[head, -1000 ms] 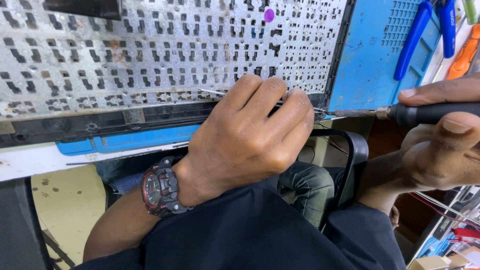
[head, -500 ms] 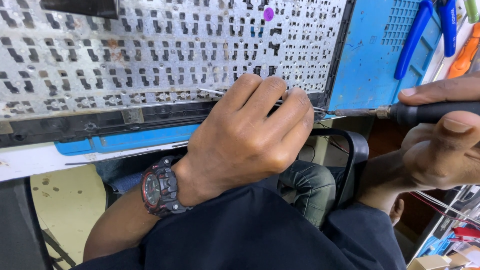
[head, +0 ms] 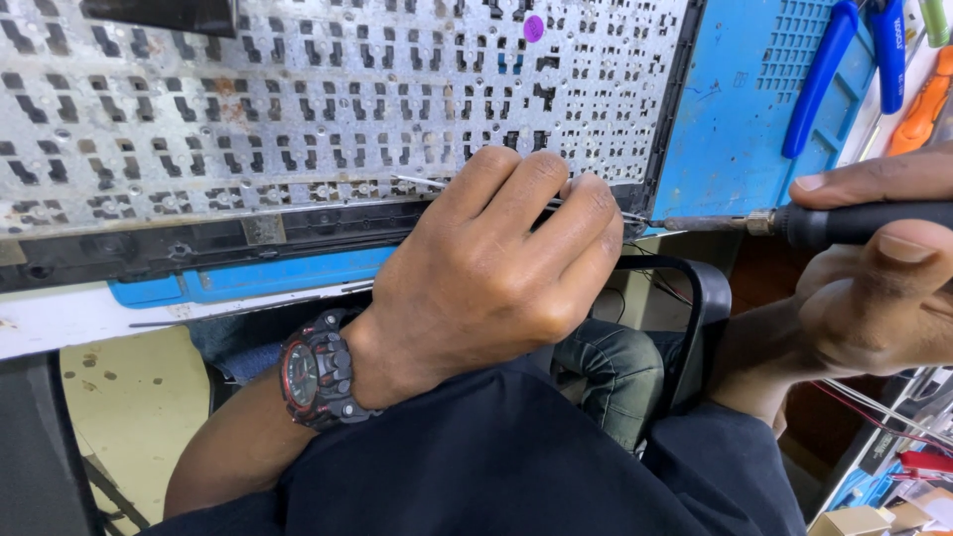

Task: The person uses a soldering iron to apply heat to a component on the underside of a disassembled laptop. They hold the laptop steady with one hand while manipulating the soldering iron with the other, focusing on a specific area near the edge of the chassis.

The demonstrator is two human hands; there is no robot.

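A metal keyboard backplate (head: 298, 109) with many cut-outs lies in a black frame on a blue work mat (head: 735, 119). My left hand (head: 496, 278), with a black and red wristwatch (head: 316, 372), rests at the plate's near edge, its fingers closed on thin metal tweezers (head: 417, 183). My right hand (head: 874, 288) grips a soldering iron by its black handle (head: 854, 223). Its metal tip (head: 695, 224) points left and meets the plate's lower right corner, just beside my left fingers.
Blue-handled pliers (head: 834, 69) and an orange-handled tool (head: 918, 104) lie on the mat at the upper right. Below the bench are my legs in jeans (head: 615, 367), a black chair arm (head: 705, 308) and a cream floor. Red wires and small boxes sit at the lower right.
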